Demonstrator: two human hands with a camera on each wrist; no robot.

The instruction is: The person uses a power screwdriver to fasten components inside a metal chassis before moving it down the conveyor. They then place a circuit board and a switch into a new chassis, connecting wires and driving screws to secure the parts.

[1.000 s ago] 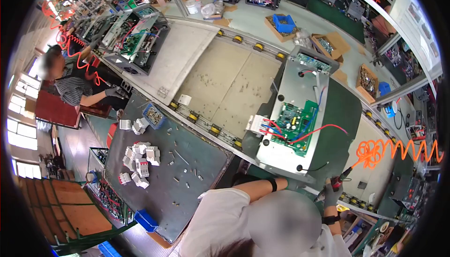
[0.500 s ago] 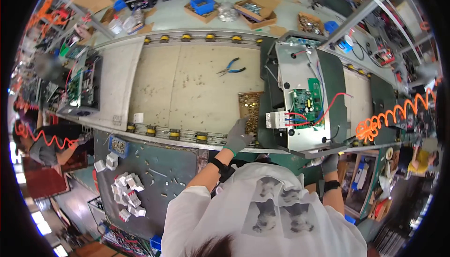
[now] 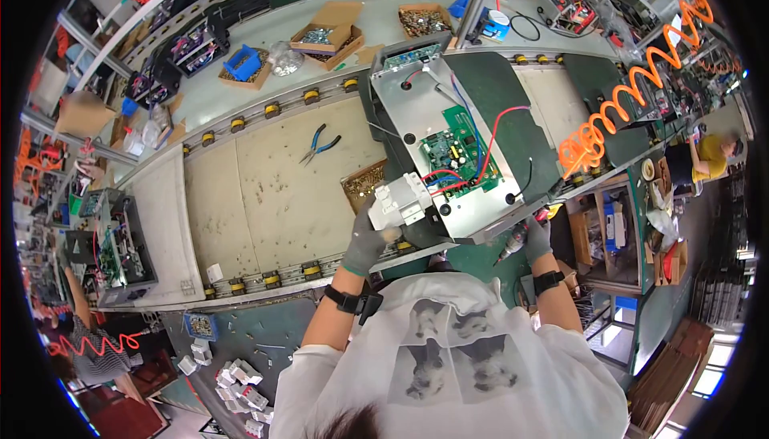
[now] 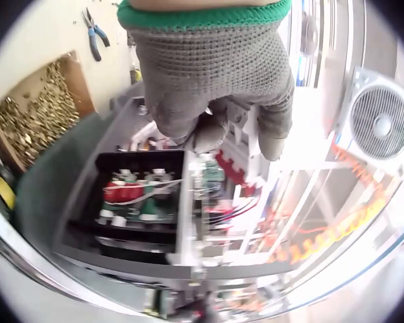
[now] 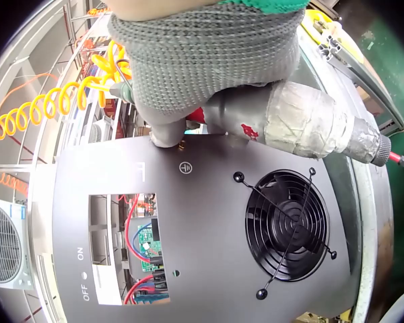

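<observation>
Left hand: your gloved left hand (image 3: 370, 239) is curled round the white breaker block (image 3: 400, 201), fingers over its top and thumb underneath. The left wrist view shows the grip closing from above.
Breaker block: it sits at the near corner of the metal chassis (image 3: 416, 110), against the edge closest to you. Red wires (image 3: 489, 138) run from it toward the green circuit board (image 3: 448, 155). You probably hold it by the body to keep your fingers off the wired side.
Right hand: your right hand (image 3: 538, 239) is wrapped round the taped screwdriver (image 3: 513, 245), a full fist on the barrel.
Screwdriver: it hangs below the chassis's near lip, off the work, with the bit angled away from the board. That looks like a resting hold, with nothing under the tip.
Orange hose: the coiled line (image 3: 617, 110) rises to your right, so its slack stays off the chassis.
Fan panel: in the right wrist view a dark panel (image 5: 188, 222) with a fan grille (image 5: 286, 229) and an ON/OFF cut-out faces you. Your knuckles are just beside its top edge.
Screw box: the open box of brass screws (image 3: 364, 183) touches the chassis's left side, close to your left hand and likely put there for short reaches.
Pliers: the blue-handled pliers (image 3: 319, 145) lie on the beige pallet, well apart from both hands.
</observation>
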